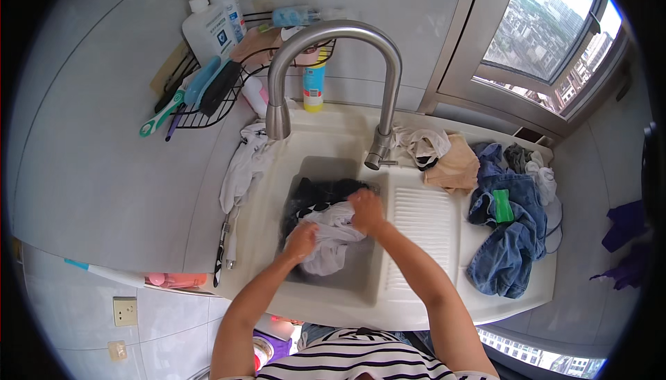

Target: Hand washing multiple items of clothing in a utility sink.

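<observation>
A wet white cloth garment [330, 231] is bunched up in the basin of the laundry sink [333, 296]. My left hand [303, 240] grips its left side, and my right hand [366, 210] has hold of its upper right part. Dark fabric [333, 190] lies in the water behind and to the left of the white garment. Both hands are low over the basin, with the fingers partly hidden by the cloth and by the hands themselves.
A curved metal faucet [335, 28] arches over the basin. Right of the basin is a ribbed washboard [420, 229], then blue denim [507, 255] with a green bar [503, 206] on it. Beige cloth [455, 166] lies behind. A wire rack [223, 112] holds brushes and bottles.
</observation>
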The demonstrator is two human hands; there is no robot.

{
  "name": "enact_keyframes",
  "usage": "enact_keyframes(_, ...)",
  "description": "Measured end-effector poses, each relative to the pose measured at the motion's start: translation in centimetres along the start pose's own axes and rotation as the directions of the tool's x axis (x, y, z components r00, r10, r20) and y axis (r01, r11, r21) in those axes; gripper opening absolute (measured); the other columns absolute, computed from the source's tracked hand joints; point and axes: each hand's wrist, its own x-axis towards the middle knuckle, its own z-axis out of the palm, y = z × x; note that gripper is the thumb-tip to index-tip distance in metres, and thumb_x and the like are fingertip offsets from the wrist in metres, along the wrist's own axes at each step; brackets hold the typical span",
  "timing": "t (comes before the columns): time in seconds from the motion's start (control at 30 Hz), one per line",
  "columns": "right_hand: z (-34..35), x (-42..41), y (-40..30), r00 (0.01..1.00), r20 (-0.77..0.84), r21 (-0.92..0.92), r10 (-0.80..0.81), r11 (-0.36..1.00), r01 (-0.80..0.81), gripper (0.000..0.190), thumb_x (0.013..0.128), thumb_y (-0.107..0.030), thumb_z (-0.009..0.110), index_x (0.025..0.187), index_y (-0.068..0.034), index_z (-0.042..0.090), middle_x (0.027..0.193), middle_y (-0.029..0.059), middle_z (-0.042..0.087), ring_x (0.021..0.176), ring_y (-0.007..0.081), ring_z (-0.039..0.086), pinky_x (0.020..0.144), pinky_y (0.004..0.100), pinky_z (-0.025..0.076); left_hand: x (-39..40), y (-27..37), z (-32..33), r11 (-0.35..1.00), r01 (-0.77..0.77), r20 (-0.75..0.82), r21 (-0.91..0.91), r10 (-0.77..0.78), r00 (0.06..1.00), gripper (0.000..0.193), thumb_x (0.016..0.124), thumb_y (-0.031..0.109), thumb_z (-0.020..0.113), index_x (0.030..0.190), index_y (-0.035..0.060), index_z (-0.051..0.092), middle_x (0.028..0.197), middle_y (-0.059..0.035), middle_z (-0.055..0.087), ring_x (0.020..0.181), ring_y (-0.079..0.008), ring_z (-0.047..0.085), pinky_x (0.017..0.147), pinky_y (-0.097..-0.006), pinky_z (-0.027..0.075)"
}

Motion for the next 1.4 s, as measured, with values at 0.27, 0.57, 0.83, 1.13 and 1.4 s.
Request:
enact_keyframes(0.27, 13.7, -8.9, -0.6, 0.908, 0.419, 0.144, 0.023, 0.985, -0.091, 0.025, 0.074, -0.019, 0.046, 0.097, -0.011, 0.051, 0.095, 0.0120, 0.056, 0.084, 0.0308, 0.056, 0.071, 0.0447, 0.043, -2.9, 1.6, 4.3, 0.778, 0.386, 0.297, 0.495, -0.569, 0.766, 0.059, 0.065, 0.038, 0.060, 0.108, 0.0005, 0.046, 0.107, -0.0173, 0.052, 0.099, -0.0290, 0.050, 0.081, -0.0382, 0.041)
enact_keyframes(0.57, 10.2, -7.9, -6.0, 0.880, 0.475, 0.351, 0.021, 0.912, -0.212, 0.034, 0.070, -0.025, 0.053, 0.103, -0.013, 0.051, 0.100, 0.0173, 0.053, 0.090, 0.0338, 0.053, 0.077, 0.0437, 0.041, -4.7, -2.3, 2.3, 0.898, 0.218, 0.301, 0.383, -0.344, 0.890, 0.029, 0.064, 0.015, 0.055, 0.090, 0.0035, 0.058, 0.097, -0.0163, 0.057, 0.086, -0.0244, 0.056, 0.075, -0.0356, 0.044)
enact_keyframes(0.83, 8.7, -7.3, -3.9, 0.896, 0.029, 0.427, 0.444, 0.804, -0.412, 0.042, 0.065, -0.017, 0.058, 0.104, -0.009, 0.047, 0.099, 0.0183, 0.050, 0.085, 0.0338, 0.054, 0.067, 0.0417, 0.046, -1.1, 13.3, -12.2, 0.660, 0.204, -0.088, -0.723, -0.381, 0.920, 0.008, 0.064, 0.005, 0.047, 0.058, 0.0000, 0.048, 0.050, -0.0060, 0.043, 0.048, -0.0098, 0.042, 0.043, -0.0250, 0.033)
enact_keyframes(1.13, -5.2, -1.0, -6.4, 0.920, 0.378, 0.777, -0.102, 0.576, -0.255, 0.022, 0.073, -0.005, 0.048, 0.094, -0.003, 0.042, 0.070, 0.0086, 0.052, 0.047, 0.0162, 0.052, 0.039, 0.0291, 0.041, 2.2, 12.7, -8.5, 0.939, -0.265, -0.320, 0.218, 0.325, 0.890, 0.027, 0.062, 0.018, 0.064, 0.079, 0.0001, 0.055, 0.076, -0.0138, 0.057, 0.074, -0.0283, 0.056, 0.063, -0.0341, 0.044)
enact_keyframes(1.4, -6.6, -2.2, -4.6, 0.941, 0.333, 0.789, 0.065, 0.526, -0.316, 0.032, 0.066, -0.018, 0.062, 0.088, -0.001, 0.045, 0.070, 0.0085, 0.051, 0.059, 0.0154, 0.052, 0.055, 0.0271, 0.044, 7.6, 12.5, -8.2, 0.981, 0.026, 0.030, -0.191, -0.020, 0.999, 0.013, 0.070, 0.011, 0.062, 0.072, -0.0010, 0.058, 0.064, -0.0057, 0.056, 0.059, -0.0112, 0.050, 0.056, -0.0256, 0.040)
